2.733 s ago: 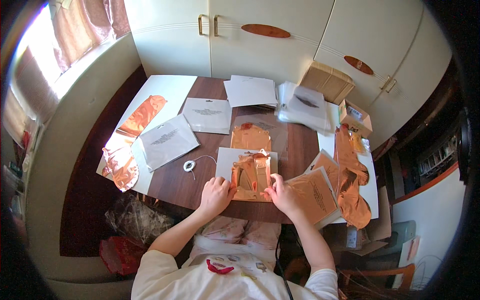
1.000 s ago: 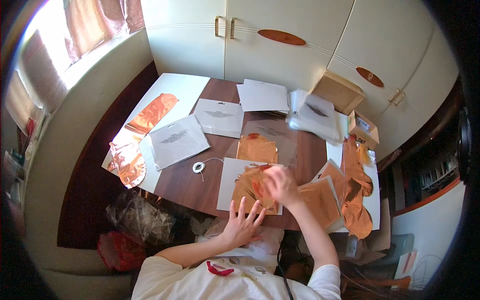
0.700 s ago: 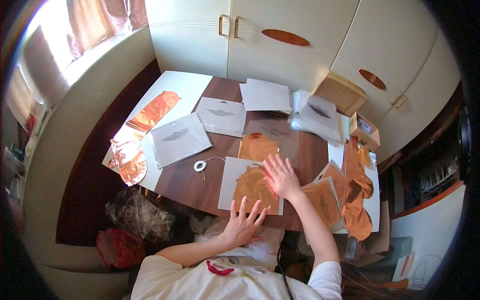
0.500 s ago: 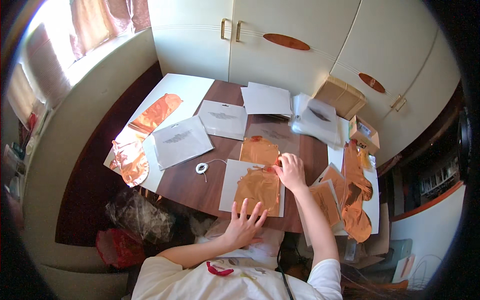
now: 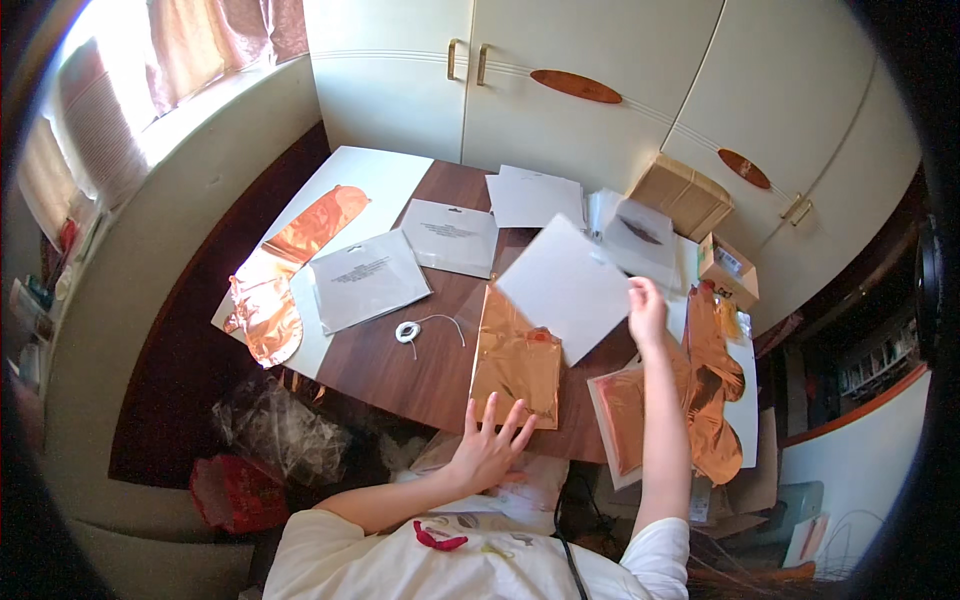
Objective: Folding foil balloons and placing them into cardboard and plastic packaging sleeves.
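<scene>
My right hand [image 5: 648, 305] pinches the right corner of a white card [image 5: 575, 285], which is lifted and tilted above the table and slightly blurred. Below the card lies a folded copper-coloured foil balloon [image 5: 517, 375], its upper part partly covered by the card. With fingers spread, my left hand [image 5: 492, 440] rests on the balloon's lower edge. To the left of the balloon is a small white ribbon spool [image 5: 407, 331] with its end trailing loose.
Printed clear packets [image 5: 370, 280] lie at the left, beside flat copper foil balloons [image 5: 265, 320]. White cards [image 5: 540, 195] and clear sleeves [image 5: 640, 235] are stacked at the back. A cardboard box [image 5: 728, 270] stands at the right near more copper balloons [image 5: 712, 390].
My right hand has drawn the white card out from around the foil balloon and raised it up and right. My left hand stays on the balloon's lower edge.
</scene>
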Available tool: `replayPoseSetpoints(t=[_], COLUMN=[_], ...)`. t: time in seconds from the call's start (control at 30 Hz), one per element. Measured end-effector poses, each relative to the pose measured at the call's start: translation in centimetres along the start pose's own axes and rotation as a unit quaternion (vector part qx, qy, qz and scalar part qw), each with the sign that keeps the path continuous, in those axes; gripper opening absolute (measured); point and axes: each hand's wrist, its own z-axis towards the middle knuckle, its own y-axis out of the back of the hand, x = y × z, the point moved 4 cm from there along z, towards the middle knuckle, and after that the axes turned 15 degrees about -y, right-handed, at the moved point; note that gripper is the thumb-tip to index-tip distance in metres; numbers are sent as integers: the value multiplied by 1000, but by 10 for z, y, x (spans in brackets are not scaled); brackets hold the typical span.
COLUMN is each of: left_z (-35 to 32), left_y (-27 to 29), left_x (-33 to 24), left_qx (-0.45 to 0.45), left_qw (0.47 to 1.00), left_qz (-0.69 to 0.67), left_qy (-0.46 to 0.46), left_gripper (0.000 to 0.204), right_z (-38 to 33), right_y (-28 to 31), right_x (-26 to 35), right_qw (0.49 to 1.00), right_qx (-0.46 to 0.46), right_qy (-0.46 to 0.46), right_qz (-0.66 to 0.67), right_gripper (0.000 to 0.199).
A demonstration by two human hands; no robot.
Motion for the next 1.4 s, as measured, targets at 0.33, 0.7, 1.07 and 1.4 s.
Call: replayPoseSetpoints(t=[0.33, 0.7, 1.07, 1.4], left_z=[1, 0, 2, 3], left_y=[0, -5, -6, -2], left_x=[-1, 1, 0, -2], left_qx=[7, 27, 26, 35], left_qw=[1000, 999, 998, 999], left_qz=[13, 28, 48, 24], left_qy=[-2, 14, 8, 6], left_gripper=[94, 97, 100, 98], right_z=[9, -124, -93, 19], right_y=[50, -28, -98, 10], right_x=[-147, 62, 38, -61], right_qw=[988, 921, 836, 881], right_qx=[-9, 288, 297, 196], right_qy=[-143, 250, 279, -132], right_qz=[-62, -76, -368, -409], right_gripper=[24, 37, 50, 105])
